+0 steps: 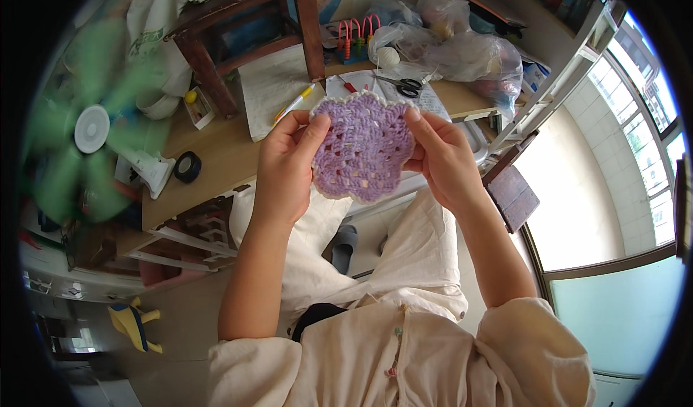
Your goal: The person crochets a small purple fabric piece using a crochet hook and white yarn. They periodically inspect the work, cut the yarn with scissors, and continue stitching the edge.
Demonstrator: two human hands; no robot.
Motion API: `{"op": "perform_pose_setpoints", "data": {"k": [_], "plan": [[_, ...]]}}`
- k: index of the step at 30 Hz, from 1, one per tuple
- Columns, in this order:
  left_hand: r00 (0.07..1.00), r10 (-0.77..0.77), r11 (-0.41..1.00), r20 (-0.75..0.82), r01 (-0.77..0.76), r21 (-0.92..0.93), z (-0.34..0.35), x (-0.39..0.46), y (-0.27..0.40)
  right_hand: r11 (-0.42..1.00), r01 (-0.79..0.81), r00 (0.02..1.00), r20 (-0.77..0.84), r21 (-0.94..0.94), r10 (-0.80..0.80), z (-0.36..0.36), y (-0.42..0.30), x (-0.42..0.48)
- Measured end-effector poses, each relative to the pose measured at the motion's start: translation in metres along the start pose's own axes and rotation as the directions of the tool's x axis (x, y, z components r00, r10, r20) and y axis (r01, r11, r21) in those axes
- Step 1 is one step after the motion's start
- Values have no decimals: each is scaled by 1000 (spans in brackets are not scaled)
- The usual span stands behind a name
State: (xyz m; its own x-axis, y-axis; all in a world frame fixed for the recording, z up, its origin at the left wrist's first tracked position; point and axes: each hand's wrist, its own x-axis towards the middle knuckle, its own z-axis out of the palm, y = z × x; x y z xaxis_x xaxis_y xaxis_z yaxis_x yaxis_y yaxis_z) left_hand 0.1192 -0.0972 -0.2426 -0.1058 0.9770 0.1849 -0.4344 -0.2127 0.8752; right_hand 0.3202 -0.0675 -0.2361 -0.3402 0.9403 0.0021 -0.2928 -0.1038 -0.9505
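A purple crocheted piece (364, 146) with a scalloped white edging is held up flat above my lap, in front of the desk edge. My left hand (289, 161) pinches its left edge, thumb on the near face. On the opposite side my right hand (441, 155) grips the upper right edge between thumb and fingers. Small openwork holes show between the stitches. Beyond the piece, papers (427, 97) lie on the desk with black-handled scissors (407, 86), a red-handled tool (349, 86) and a yellow-and-white pen (294, 104).
On the left a green-bladed fan (92, 128) is spinning near a roll of dark tape (188, 167). A wooden stool (214, 79) stands on the desk (216, 146). Behind the scissors sit a white yarn ball (387, 57), plastic bags (471, 55) and a bead toy (354, 47).
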Motion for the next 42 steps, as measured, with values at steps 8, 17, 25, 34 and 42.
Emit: {"op": "perform_pose_setpoints", "data": {"k": [8,17,25,34,42], "plan": [[997,81,996,9,-82,40,2,-30,6,973,90,996,15,-215,-88,4,8,-35],[972,-140,967,191,175,-183,0,-70,40,891,284,951,-15,-355,-309,35,-5,-49],[949,-158,984,272,173,-34,-14,-79,42,795,353,911,-11,-493,-411,48,-3,-50],[951,-221,973,217,230,-18,-32,-40,34,722,307,937,65,-620,-343,48,-12,-7],[923,-339,933,184,354,-56,-51,29,-9,698,15,994,85,-716,66,3,-14,67]]}}
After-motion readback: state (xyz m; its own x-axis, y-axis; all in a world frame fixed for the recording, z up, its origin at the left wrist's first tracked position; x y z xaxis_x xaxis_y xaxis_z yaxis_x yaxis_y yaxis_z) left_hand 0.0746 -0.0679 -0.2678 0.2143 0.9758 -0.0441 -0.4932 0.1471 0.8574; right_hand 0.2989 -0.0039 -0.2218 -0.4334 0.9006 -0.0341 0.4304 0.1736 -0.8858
